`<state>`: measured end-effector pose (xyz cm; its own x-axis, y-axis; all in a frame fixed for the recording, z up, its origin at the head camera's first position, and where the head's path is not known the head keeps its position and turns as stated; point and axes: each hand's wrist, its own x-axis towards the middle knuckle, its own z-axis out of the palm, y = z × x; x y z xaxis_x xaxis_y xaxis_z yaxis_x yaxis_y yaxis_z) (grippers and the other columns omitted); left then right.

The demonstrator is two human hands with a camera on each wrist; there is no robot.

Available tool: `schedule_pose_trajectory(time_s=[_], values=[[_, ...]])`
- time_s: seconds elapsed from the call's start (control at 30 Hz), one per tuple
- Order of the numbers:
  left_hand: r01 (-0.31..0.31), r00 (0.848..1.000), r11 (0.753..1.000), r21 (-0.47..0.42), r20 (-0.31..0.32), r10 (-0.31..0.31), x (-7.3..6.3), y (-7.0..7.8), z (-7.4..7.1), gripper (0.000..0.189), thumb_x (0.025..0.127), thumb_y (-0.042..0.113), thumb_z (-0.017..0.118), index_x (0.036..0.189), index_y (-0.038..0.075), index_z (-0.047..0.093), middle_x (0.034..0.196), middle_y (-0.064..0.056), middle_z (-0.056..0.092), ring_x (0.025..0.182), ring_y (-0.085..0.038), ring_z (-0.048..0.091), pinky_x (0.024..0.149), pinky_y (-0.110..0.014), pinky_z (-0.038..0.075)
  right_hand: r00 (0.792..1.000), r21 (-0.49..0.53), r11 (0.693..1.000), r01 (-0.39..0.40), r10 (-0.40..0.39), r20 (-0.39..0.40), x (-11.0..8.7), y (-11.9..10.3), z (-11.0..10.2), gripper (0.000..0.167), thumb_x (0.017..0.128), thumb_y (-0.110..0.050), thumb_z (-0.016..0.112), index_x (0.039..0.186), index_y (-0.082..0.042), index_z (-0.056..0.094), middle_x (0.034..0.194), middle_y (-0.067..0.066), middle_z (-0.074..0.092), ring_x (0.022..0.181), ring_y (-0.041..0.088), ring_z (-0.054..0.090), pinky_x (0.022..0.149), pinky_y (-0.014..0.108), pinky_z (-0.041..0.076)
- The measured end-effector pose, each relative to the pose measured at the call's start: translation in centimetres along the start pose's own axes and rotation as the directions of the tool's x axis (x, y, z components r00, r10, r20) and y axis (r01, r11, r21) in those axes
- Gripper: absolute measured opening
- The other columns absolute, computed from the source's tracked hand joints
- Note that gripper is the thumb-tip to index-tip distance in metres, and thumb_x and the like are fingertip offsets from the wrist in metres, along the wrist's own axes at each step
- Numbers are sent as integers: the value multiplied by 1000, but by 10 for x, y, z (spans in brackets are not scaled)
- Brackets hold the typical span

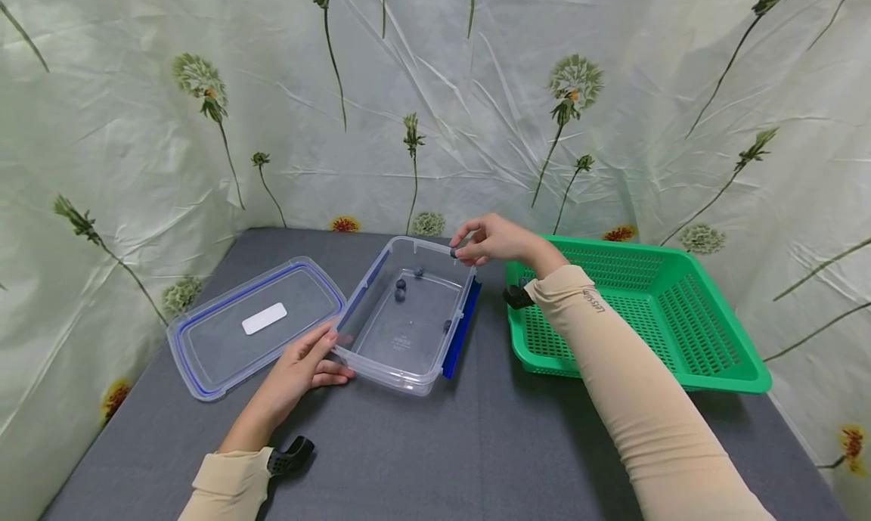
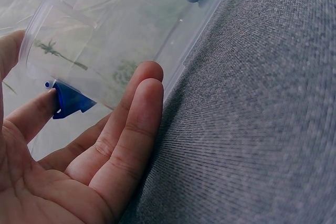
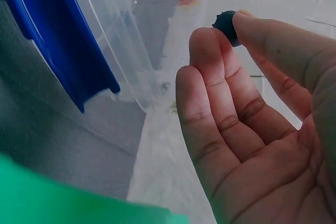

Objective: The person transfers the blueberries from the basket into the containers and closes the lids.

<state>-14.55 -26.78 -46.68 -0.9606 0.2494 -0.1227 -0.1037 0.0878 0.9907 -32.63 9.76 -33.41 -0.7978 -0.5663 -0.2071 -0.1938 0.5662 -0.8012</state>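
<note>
My R hand pinches a berry by rim of box, mid-frame; L hand, fingers near-straight, touches box, ctr-left. Prob. loading; next needs berry lowered in & freed.

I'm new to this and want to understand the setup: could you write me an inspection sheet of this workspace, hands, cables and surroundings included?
Surface: table under a gray cloth.
Job's things: open clear plastic container with several blueberries inside; its blue-edged lid lies to the left; green plastic basket to the right, partly hidden by an arm.
Clutter: nothing seen.
Hands: left hand holds the container's near-left corner; right hand pinches a single blueberry near the far-right corner. Black wrist device on each arm.
Cables: nothing seen.
Surroundings: creased, dandelion-print sheet behind and beside the table.
</note>
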Motion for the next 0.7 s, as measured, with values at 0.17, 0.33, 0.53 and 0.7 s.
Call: schedule_pose_trajectory(time_s=[0.17, 0.33, 0.53, 0.7], values=[[7, 1000, 1000, -4, -4, -7, -1, -1, -1, 62, 118, 37, 43, 170, 6, 26, 160, -36, 44, 95, -14, 80, 85, -28, 66, 1000, 0, 1000, -13, 13, 25, 10, 1, 10, 25, 106, -17, 71, 127, -5, 70, 109, 10, 80, 113, 37, 74, 98, 45, 62], [8, 1000, 1000, -3, -9, -8, 0, -1, -1, 63, 118, 37, 43, 170, 6, 26, 160, -36, 44, 94, -14, 79, 85, -28, 66, 999, 1, 1000, -16, 15, 48, 18, 1, 18, 25, 106, -16, 70, 128, -5, 70, 109, 12, 80, 111, 36, 74, 96, 44, 62], [-7, 1000, 1000, -8, 2, 7, 2, 0, 0, 62, 118, 36, 43, 169, 5, 26, 159, -36, 44, 94, -14, 80, 86, -28, 66, 998, 10, 1000, -13, 13, 54, 23, -2, 25, 24, 106, -13, 69, 128, -2, 70, 110, 18, 80, 116, 43, 72, 105, 57, 58], [2, 1000, 1000, -10, 3, -2, 1, 0, 0, 62, 118, 35, 43, 169, 5, 26, 159, -37, 43, 94, -14, 80, 85, -28, 66, 997, 4, 1000, -10, 9, 79, 29, -5, 34, 29, 106, -12, 68, 133, 1, 68, 118, 25, 77, 116, 43, 72, 103, 52, 60]])
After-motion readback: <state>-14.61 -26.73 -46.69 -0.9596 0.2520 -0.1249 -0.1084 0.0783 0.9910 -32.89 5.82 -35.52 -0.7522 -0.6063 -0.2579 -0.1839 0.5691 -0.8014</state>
